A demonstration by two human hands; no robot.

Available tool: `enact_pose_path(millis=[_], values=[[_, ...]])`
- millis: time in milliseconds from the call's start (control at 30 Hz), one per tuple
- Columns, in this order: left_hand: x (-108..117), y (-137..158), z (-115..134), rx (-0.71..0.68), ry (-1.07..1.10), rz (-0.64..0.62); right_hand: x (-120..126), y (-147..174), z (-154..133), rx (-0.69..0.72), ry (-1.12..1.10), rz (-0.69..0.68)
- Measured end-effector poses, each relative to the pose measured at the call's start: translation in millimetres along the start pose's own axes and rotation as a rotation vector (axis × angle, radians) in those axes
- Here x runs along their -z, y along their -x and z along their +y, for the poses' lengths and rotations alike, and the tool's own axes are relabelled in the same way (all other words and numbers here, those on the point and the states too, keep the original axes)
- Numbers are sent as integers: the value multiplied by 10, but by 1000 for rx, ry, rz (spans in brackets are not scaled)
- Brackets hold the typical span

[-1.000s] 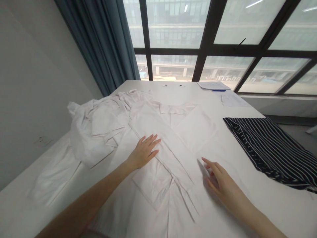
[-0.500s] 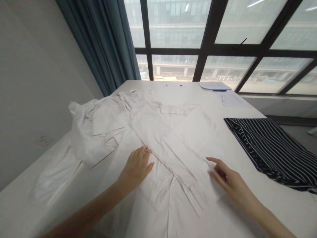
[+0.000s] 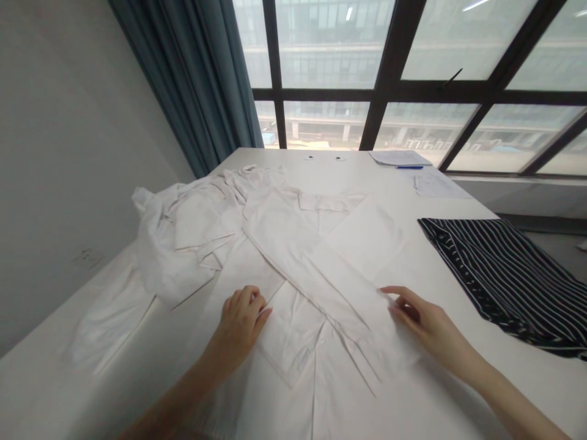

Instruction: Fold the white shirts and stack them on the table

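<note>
A white shirt (image 3: 293,235) lies spread on the table, its collar toward the window and its long sleeves folded across the front. At the shirt's left side, my left hand (image 3: 242,318) has its fingers curled down on the cloth, with thumb and forefinger close together at the edge. My right hand (image 3: 424,321) is at the opposite side, its thumb and forefinger closed about the shirt's right edge and the other fingers bent in. White cloth on a white surface makes the exact grip hard to see.
Crumpled white garments (image 3: 183,244) are heaped on the left of the white table (image 3: 257,157). A black and white striped cloth (image 3: 513,275) lies at the right edge. Papers (image 3: 398,157) with a blue pen (image 3: 409,167) are near the window; a blue curtain (image 3: 197,79) hangs behind.
My left hand has moved left and toward me, off the folded sleeve to the shirt's side. My right hand stays at the right edge, with the fingers slightly nearer each other.
</note>
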State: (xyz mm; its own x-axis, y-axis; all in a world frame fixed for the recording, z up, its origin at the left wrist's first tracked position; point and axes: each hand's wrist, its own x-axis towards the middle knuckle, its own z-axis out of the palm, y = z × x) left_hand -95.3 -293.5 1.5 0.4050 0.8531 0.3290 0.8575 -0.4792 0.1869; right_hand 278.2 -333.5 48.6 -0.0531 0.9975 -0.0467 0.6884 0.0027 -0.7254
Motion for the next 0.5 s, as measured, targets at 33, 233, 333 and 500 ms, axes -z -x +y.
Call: enact_pose_path(millis=[33, 233, 333, 500], values=[[8, -1, -4, 6, 2, -8, 19, 2, 7, -6, -5, 26], [142, -167, 39, 14, -32, -22, 15, -9, 111, -17, 91, -59], [186, -465, 68, -55, -39, -7, -4, -93, 97, -9, 131, -59], [-3, -1181, 23, -198, -22, -123, -71, -381, 16, 25, 106, -66]])
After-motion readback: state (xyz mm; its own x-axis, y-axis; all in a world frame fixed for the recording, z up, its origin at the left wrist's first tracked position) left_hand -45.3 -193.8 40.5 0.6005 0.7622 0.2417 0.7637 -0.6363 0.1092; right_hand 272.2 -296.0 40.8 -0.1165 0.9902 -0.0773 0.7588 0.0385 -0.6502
